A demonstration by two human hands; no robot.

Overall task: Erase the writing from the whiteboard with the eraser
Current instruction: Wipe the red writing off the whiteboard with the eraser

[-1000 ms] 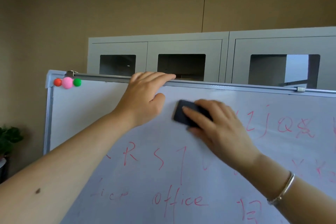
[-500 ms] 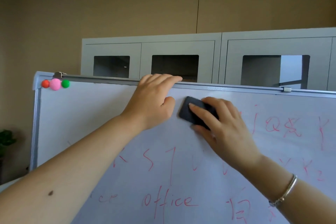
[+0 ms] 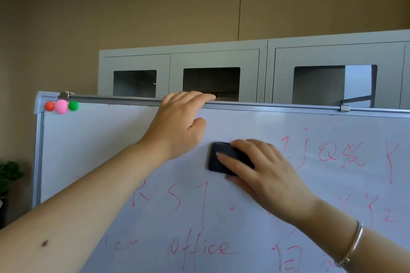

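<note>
A whiteboard [image 3: 99,150] fills the lower part of the head view. Red writing [image 3: 332,155] runs along its upper right, with more letters and the word "office" [image 3: 199,248] lower down. My right hand [image 3: 266,175] presses a dark rectangular eraser [image 3: 218,157] flat against the board, just left of the upper row of letters. My left hand [image 3: 179,124] grips the board's top frame, fingers hooked over the edge, thumb on the front. The upper left of the board is blank.
Three round magnets, red [image 3: 49,106], pink [image 3: 61,106] and green [image 3: 73,105], sit in the board's top left corner. Grey cabinets [image 3: 221,60] with glass windows stand behind the board. A green plant [image 3: 8,173] shows at the far left.
My right hand has slid the eraser down the board, away from the top frame. My left hand keeps its hold on the top edge. The camera view has shifted slightly.
</note>
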